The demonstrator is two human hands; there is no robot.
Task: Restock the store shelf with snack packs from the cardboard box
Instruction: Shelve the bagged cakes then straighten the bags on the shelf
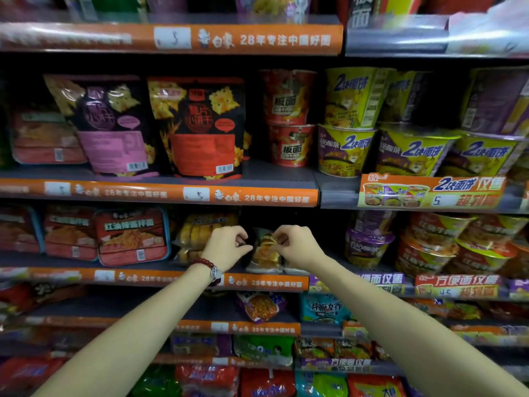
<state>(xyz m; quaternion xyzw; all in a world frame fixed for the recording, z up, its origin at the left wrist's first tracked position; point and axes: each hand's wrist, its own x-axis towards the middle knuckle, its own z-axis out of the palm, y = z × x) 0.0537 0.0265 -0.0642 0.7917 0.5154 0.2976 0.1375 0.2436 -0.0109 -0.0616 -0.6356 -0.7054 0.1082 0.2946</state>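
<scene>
- Snack pack point(264, 253): clear bag of golden pastry, upright on the shelf point(160, 263) third from top, frame centre, at the front edge.
- Right hand point(294, 246): at 3 o'clock of pack, fingers curled, pinching its upper right edge.
- Left hand point(226, 245): at 9 o'clock of pack, fingers curled, tips at its left edge; actual pinch hard to confirm.
- Bead bracelet point(207, 266) on left wrist.
- Second pastry bag point(197, 233) at 9 o'clock, behind left hand.
- Red noodle trays point(131, 236) further at 9 o'clock.
- Noodle cups point(369, 242) at 3 o'clock.
</scene>
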